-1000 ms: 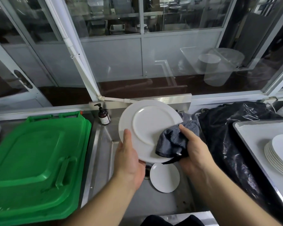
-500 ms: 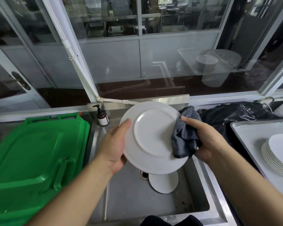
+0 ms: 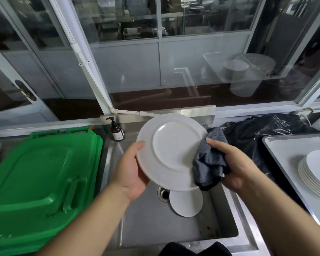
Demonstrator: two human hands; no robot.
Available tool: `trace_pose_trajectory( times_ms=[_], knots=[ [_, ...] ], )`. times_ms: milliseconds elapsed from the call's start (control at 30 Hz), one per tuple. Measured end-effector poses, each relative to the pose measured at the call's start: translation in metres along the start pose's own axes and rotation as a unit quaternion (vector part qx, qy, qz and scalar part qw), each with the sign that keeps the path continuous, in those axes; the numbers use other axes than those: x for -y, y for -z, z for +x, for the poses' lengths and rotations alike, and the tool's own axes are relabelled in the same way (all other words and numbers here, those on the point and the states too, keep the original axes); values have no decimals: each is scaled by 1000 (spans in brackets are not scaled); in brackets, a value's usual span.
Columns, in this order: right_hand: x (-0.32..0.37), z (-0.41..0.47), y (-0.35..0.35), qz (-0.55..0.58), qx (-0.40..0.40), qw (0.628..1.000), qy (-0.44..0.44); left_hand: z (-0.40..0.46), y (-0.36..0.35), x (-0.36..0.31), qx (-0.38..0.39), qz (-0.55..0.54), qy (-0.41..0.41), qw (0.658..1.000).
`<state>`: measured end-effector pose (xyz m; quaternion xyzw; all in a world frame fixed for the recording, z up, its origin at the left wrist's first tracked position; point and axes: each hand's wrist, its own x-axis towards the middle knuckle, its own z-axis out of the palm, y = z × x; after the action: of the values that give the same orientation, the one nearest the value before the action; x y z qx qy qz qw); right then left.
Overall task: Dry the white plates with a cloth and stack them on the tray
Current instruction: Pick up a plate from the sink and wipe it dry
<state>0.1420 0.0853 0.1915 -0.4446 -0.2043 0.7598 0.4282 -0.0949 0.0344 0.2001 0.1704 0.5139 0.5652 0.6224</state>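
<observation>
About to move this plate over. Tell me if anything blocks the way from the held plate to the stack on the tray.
Nothing visible blocks it. The plate is held over the sink, and the tray with the stack lies to the right. A black bag lies between them, low enough to pass over.

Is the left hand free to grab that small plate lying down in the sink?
Probably not yet. The left hand grips the large plate, which hangs right above the small plate in the sink.
</observation>
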Motion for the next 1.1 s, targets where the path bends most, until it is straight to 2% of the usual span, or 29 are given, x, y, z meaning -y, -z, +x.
trace_pose_trajectory(
  times_ms=[67,200,400,567,733,967,1100],
  knots=[
    [11,0,5,-42,21,999,11,4,2,-11,26,57,-5,998],
    [17,4,-1,-38,0,999,33,2,-4,-11,-6,77,-27,997],
    [-11,7,-20,79,-56,995,31,0,-28,19,-58,-41,-83,994],
    [-29,6,-16,71,-73,995,-2,-4,-27,37,-59,-97,-27,993],
    [-9,1,5,-5,-35,999,-16,5,-5,10,-32,-52,17,998],
    [27,3,8,-46,32,998,33,4,-7,-16,61,15,-26,998],
    [27,6,-3,-18,21,999,36,5,-15,-19,9,57,-76,996]
  ],
)
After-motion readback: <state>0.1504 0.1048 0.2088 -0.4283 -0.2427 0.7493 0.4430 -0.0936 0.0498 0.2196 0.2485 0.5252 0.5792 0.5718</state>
